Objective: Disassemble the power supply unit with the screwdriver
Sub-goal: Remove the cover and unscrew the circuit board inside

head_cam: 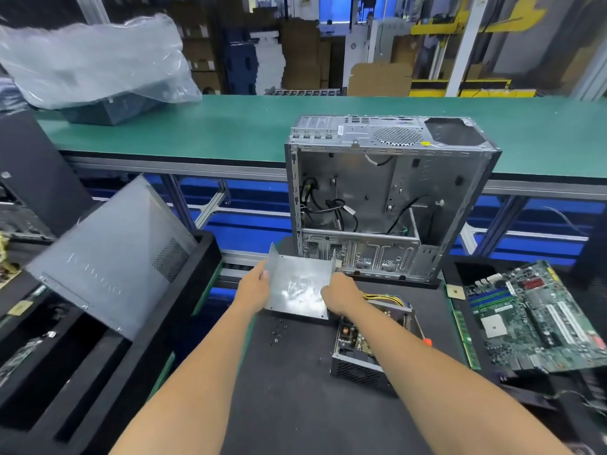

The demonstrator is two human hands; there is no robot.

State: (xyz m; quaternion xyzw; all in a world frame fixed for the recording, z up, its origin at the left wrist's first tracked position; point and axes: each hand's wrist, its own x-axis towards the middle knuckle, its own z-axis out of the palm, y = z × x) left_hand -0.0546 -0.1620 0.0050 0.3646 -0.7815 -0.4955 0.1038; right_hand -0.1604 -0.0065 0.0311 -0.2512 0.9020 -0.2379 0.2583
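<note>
Both my hands hold a bent silver metal cover of the power supply above the dark mat. My left hand grips its left upright edge. My right hand grips its right edge. The opened power supply unit lies under my right forearm, its circuit board and yellow wires exposed. An orange screwdriver handle tip peeks out just right of my right forearm. Several small black screws lie loose on the mat below the cover.
An empty grey computer case stands just behind the cover. A motherboard lies at the right. A grey side panel leans on black foam trays at the left. A green conveyor runs across the back, a plastic-wrapped box on it.
</note>
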